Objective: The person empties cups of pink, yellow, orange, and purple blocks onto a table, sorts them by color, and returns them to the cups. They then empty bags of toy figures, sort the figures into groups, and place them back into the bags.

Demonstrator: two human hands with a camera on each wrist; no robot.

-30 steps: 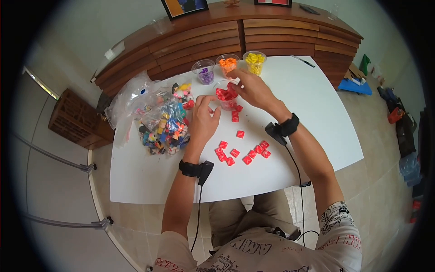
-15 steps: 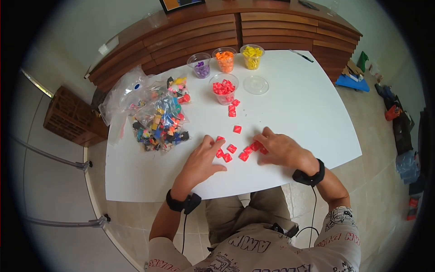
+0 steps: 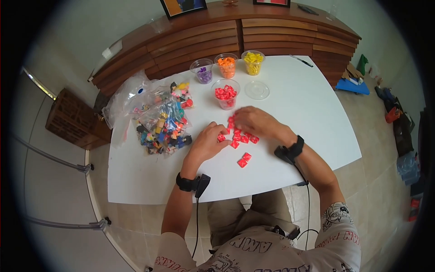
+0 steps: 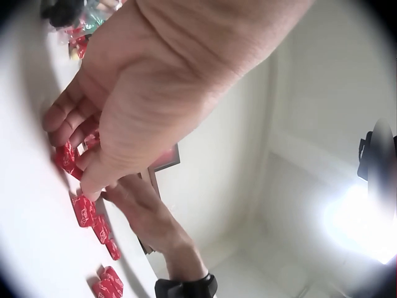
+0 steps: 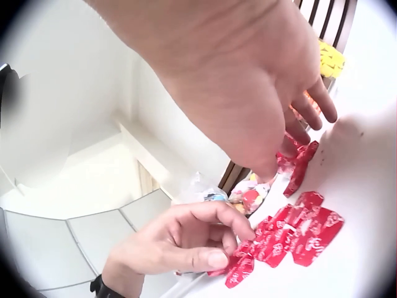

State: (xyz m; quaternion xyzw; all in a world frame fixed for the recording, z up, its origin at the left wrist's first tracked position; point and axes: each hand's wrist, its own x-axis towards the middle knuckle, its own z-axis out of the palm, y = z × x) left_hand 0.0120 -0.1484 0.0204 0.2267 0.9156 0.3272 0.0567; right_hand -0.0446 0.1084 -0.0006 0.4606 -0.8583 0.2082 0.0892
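Note:
Red wrapped pieces (image 3: 244, 139) lie grouped on the white table in front of a clear cup of red pieces (image 3: 226, 94). My left hand (image 3: 208, 142) is at the group's left side; in the left wrist view its loosely bent fingers touch a red piece (image 4: 67, 156). At the far side of the group, my right hand (image 3: 259, 122) rests palm down with fingers extended against pieces (image 5: 301, 166), seen in the right wrist view. Two red pieces (image 3: 244, 160) lie nearer the front edge. The hands partly hide some pieces.
Cups of purple (image 3: 205, 75), orange (image 3: 227, 67) and yellow pieces (image 3: 253, 63) stand behind the red cup. A clear lid (image 3: 257, 90) lies to its right, a pen (image 3: 301, 61) at the back right. Plastic bags of small toys (image 3: 165, 127) cover the left side.
Both hands moved from the red cup to the near pieces, then forward again. Most of the near pieces now lie closer to the cup, grouped with the others; two remain apart near the front.

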